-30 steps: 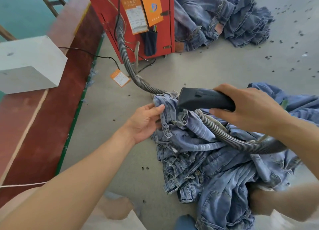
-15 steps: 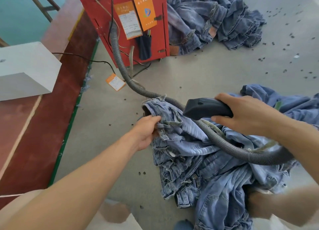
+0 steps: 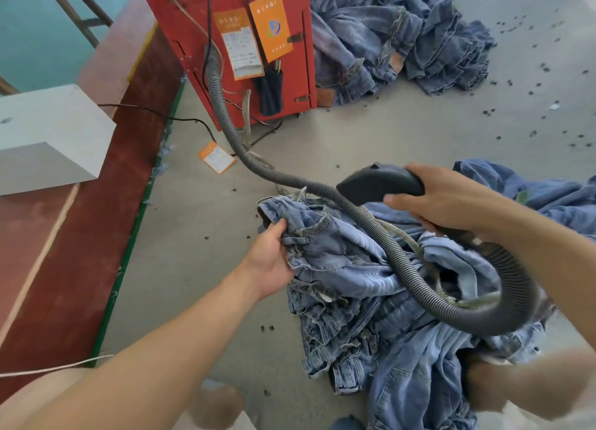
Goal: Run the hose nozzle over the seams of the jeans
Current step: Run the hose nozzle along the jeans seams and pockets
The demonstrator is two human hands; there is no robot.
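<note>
The left hand (image 3: 269, 262) grips the waistband of the jeans (image 3: 371, 287), which are heaped on the bench (image 3: 371, 142), and has tugged it a little further out to the left than a moment ago. Beyond, the right hand (image 3: 451, 200) stays wrapped round the nozzle (image 3: 377, 183), now lifted clear of the denim, with the ribbed hose (image 3: 403, 262) looping across the jeans back to the red machine (image 3: 238, 49).

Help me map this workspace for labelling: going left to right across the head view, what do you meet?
White box → orange tag on the floor → left hand holding the jeans → hose nozzle → right hand.
</note>
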